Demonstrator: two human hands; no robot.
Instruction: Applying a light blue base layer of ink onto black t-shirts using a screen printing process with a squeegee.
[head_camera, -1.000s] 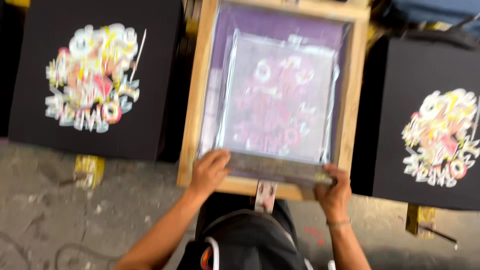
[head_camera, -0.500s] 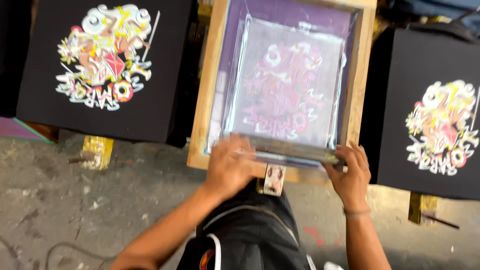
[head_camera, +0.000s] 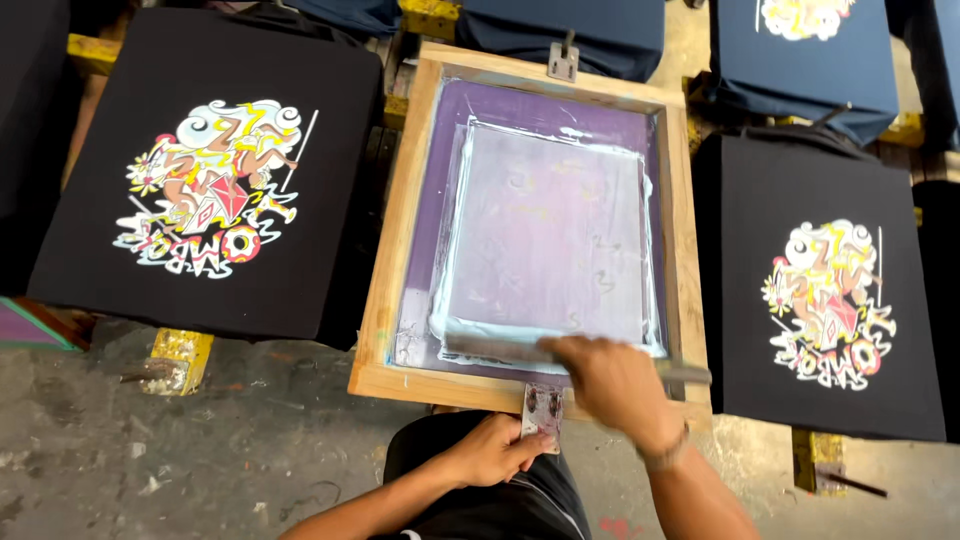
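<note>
Both hands closed: right hand (head_camera: 615, 385) on squeegee (head_camera: 520, 349), left hand (head_camera: 497, 450) on clamp (head_camera: 542, 408).

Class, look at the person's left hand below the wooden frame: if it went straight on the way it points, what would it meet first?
The left hand points up and right; it already seems to touch the small metal tab. Beyond that comes the wooden frame, though depth is unclear.

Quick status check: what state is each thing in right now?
Screen frame: lowered flat, mesh coated with whitish ink.
Squeegee: lying at the near edge of the mesh.
Right hand: gripping the squeegee.
Left hand: on the metal clamp.
Black shirts: flat, printed.
</note>
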